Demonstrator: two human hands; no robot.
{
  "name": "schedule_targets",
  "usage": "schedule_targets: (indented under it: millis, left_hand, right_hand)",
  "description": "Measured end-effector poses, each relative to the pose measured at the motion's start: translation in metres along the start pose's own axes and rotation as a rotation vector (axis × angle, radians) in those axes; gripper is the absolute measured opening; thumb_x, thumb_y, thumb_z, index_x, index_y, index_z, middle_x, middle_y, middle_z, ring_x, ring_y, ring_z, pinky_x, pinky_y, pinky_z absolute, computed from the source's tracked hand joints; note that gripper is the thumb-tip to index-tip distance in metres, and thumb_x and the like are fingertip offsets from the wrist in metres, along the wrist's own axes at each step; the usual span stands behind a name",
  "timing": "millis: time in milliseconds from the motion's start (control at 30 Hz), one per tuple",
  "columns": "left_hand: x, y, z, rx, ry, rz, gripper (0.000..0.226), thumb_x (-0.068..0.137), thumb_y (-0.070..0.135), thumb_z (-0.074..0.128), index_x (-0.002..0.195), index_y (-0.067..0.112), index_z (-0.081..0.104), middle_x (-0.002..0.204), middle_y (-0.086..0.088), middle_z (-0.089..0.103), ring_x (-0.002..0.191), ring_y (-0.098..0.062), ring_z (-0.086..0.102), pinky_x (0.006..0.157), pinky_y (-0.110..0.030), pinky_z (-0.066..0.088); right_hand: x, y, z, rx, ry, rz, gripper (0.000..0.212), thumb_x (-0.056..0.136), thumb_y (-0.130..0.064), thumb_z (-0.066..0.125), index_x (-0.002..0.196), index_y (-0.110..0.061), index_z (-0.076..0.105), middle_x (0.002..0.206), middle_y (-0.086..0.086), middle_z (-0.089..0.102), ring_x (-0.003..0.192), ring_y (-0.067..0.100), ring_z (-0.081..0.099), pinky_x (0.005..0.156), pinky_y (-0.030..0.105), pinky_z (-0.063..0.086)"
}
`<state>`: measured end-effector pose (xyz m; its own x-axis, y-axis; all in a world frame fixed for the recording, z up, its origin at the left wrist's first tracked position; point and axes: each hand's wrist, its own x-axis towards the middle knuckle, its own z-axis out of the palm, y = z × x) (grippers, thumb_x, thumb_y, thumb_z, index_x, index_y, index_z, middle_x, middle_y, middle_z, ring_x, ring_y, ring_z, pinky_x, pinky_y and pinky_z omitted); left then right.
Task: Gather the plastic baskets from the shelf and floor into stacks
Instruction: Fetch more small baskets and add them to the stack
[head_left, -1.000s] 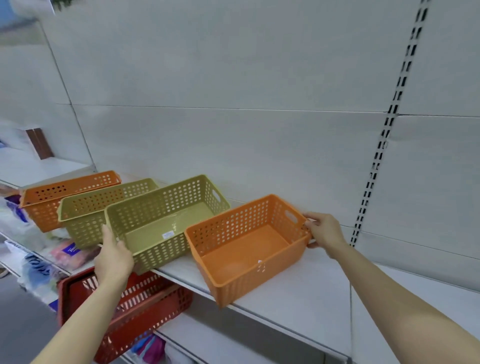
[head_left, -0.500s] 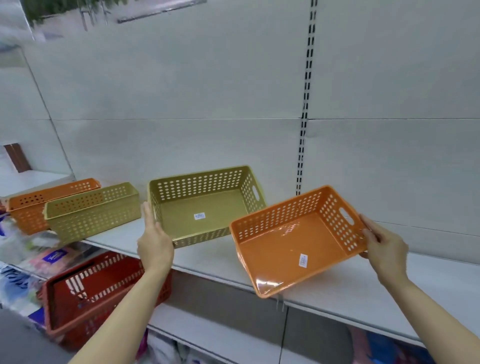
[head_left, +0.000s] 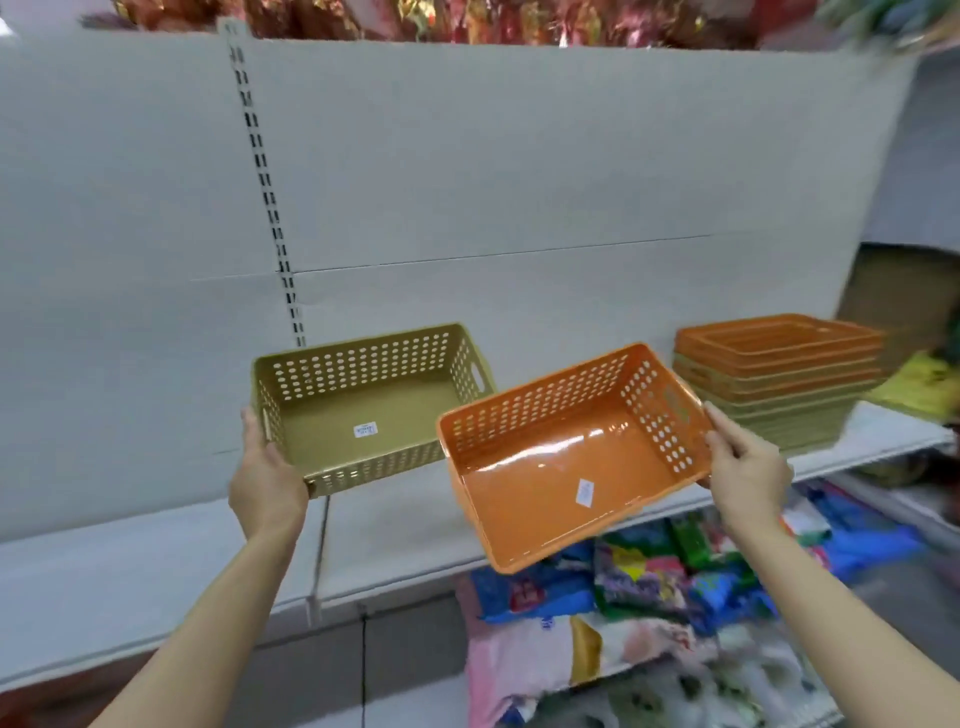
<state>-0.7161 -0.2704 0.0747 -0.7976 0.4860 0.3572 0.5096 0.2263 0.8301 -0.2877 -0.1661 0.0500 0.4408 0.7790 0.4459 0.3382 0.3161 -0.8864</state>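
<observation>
A white shop shelf (head_left: 156, 582) carries a basket stack (head_left: 774, 379) at its far end. The left hand (head_left: 267, 480) grips the green basket (head_left: 363, 410), the right hand (head_left: 748, 467) the orange basket (head_left: 566, 457) (tilted, nearer the stack). Level each before nesting it squarely onto the stack.

Two baskets were held side by side above the front edge of the shelf (head_left: 156, 571): the left basket (head_left: 363, 410) in the left hand (head_left: 267, 486), the right basket (head_left: 566, 457), tilted forward, in the right hand (head_left: 748, 470). A stack (head_left: 774, 379) stood on the shelf towards its right end, behind the right hand. Packets (head_left: 649, 582) lay below the shelf.
</observation>
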Motion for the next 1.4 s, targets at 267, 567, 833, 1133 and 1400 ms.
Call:
schedule_targets:
  millis: [267,567,833,1133,1400]
  left_hand:
    - [-0.07,0.144,0.108,-0.046,-0.144,0.157,0.053,0.105,0.015,0.033,0.157,0.025,0.027,0.121,-0.031,0.064,0.109,-0.05,0.057,0.094,-0.053,0.044]
    - [-0.182,0.317,0.221,-0.114,-0.227,0.183,0.062,0.101,0.009,0.034,0.158,0.03,0.021,0.119,-0.023,0.067,0.109,-0.043,0.061,0.09,-0.047,0.046]
    - [-0.248,0.405,0.3,-0.121,-0.291,0.167,0.067,0.099,0.004,0.036,0.159,0.027,0.016,0.112,-0.018,0.069,0.103,-0.036,0.064,0.084,-0.041,0.046]
    - [-0.247,0.453,0.397,-0.181,-0.428,0.046,0.056,0.096,0.01,0.037,0.152,0.017,0.029,0.125,-0.019,0.063,0.108,-0.04,0.064,0.092,-0.047,0.055]
    - [-0.257,0.443,0.441,0.068,-0.436,0.093,0.048,0.098,0.014,0.035,0.145,0.012,0.039,0.119,-0.017,0.066,0.106,-0.038,0.065,0.089,-0.042,0.054]
  right_hand:
    - [0.068,0.018,-0.166,-0.173,0.305,-0.053,0.037,0.09,-0.004,0.057,0.121,-0.022,0.067,0.094,-0.002,0.077,0.078,0.017,0.058,0.066,0.009,0.039]
    - [0.177,0.045,-0.299,-0.233,0.42,-0.11,0.035,0.091,-0.007,0.056,0.122,-0.018,0.068,0.109,0.018,0.071,0.093,0.029,0.066,0.083,0.017,0.037]
    - [0.256,0.086,-0.35,-0.179,0.451,-0.128,0.036,0.093,-0.009,0.055,0.125,-0.022,0.064,0.116,0.017,0.069,0.103,0.034,0.065,0.096,0.035,0.044]
    - [0.35,0.124,-0.372,0.062,0.569,-0.016,0.041,0.087,-0.023,0.054,0.124,-0.04,0.061,0.117,-0.002,0.07,0.1,0.015,0.067,0.094,0.039,0.052]
    - [0.464,0.153,-0.367,0.249,0.497,0.064,0.033,0.079,-0.031,0.057,0.094,-0.06,0.066,0.114,-0.001,0.071,0.094,0.022,0.07,0.081,0.051,0.058]
